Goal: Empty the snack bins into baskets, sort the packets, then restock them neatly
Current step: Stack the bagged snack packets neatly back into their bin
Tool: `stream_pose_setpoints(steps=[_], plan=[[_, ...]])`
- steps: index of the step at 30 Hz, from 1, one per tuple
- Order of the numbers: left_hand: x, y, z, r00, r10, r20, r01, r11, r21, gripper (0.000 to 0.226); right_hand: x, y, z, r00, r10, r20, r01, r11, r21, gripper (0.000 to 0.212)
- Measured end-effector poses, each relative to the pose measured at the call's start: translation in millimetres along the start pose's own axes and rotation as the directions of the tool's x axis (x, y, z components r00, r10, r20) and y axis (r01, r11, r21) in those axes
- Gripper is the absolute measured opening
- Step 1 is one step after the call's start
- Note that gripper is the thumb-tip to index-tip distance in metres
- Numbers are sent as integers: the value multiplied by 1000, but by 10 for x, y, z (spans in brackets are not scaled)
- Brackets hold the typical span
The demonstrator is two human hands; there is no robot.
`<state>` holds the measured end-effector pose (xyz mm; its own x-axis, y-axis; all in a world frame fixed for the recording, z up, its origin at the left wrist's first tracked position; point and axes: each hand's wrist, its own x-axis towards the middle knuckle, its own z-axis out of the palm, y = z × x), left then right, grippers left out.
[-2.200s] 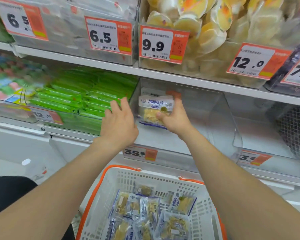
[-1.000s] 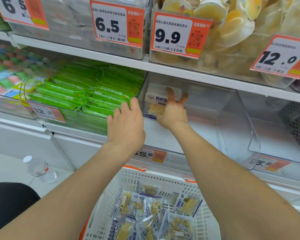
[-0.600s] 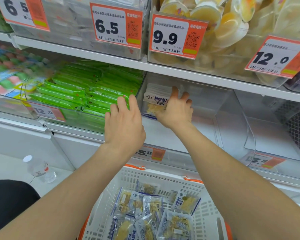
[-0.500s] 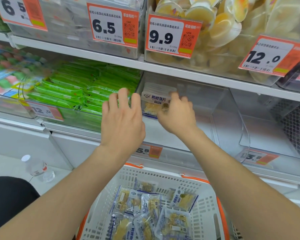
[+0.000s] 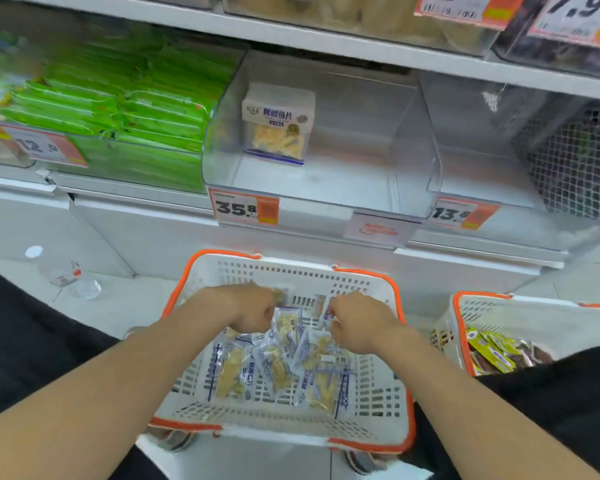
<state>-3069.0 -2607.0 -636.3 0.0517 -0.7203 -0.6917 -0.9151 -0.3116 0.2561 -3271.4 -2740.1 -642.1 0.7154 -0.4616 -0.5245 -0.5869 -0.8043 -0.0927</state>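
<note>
Head view: both hands are down in the white basket, near its far wall, over a loose pile of fish-snack packets. The left hand and right hand have curled fingers; blur hides whether either grips a packet. One packet stands upright at the back left of the clear bin. A second basket sits just beside the first, on its right.

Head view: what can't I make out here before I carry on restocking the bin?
Head view only.
Left hand and right hand: knuckles hide each grip in the basket.
Second basket: cut by the right edge, part behind a dark-clothed leg.
Top price tags: cut by the top edge.
Standing packet in the bin: hides any behind it.
</note>
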Motion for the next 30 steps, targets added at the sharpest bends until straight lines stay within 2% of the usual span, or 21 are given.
stream_pose_setpoints(steps=[1, 4, 7, 8, 11, 12, 17, 18, 20, 23, 26, 28, 30], plan=[[122, -57, 100, 999, -19, -30, 19, 1000, -21, 18, 88, 101, 150, 999, 32, 33, -32, 999, 10, 10], [420, -227, 350, 989, -86, -123, 74, 992, -99, 35, 290, 371, 520, 990, 115, 81, -123, 987, 99, 44], [718, -379, 589, 959, -155, -237, 132, 985, -113, 50, 456, 560, 760, 955, 251, 159, -280, 940, 197, 60], [824, -403, 662, 943, -181, -279, 159, 982, -101, 53, 501, 589, 824, 948, 289, 137, -313, 924, 218, 65], [1129, -410, 835, 887, -186, -423, 158, 982, -99, 61, 675, 582, 950, 942, 322, -94, -304, 938, 165, 70], [1208, -397, 874, 875, -176, -451, 153, 984, -88, 64, 740, 559, 966, 937, 324, -131, -305, 941, 149, 69], [1541, -384, 1066, 813, -156, -561, 265, 957, 117, 66, 1059, 561, 1123, 946, 282, -159, -270, 958, 93, 71], [1584, -375, 1090, 812, -157, -562, 281, 949, 141, 60, 1087, 568, 1174, 947, 276, -166, -263, 960, 96, 71], [1627, -359, 1169, 856, -132, -499, 241, 957, 159, 46, 1115, 590, 1290, 942, 277, -192, -265, 960, 87, 74], [1585, -302, 1381, 942, -96, -321, 113, 993, 35, 33, 1129, 581, 1373, 943, 272, -190, -265, 962, 61, 77], [1480, -279, 1641, 976, -54, -209, 29, 992, -121, 38, 1169, 554, 1391, 956, 272, -111, -251, 953, 168, 78], [1450, -270, 1743, 971, -57, -233, 6, 977, -215, 40, 1202, 567, 1444, 956, 275, -103, -258, 953, 157, 71], [1464, -255, 1763, 947, -142, -287, 43, 944, -327, 38, 1213, 583, 1521, 951, 288, -110, -278, 955, 101, 48]])
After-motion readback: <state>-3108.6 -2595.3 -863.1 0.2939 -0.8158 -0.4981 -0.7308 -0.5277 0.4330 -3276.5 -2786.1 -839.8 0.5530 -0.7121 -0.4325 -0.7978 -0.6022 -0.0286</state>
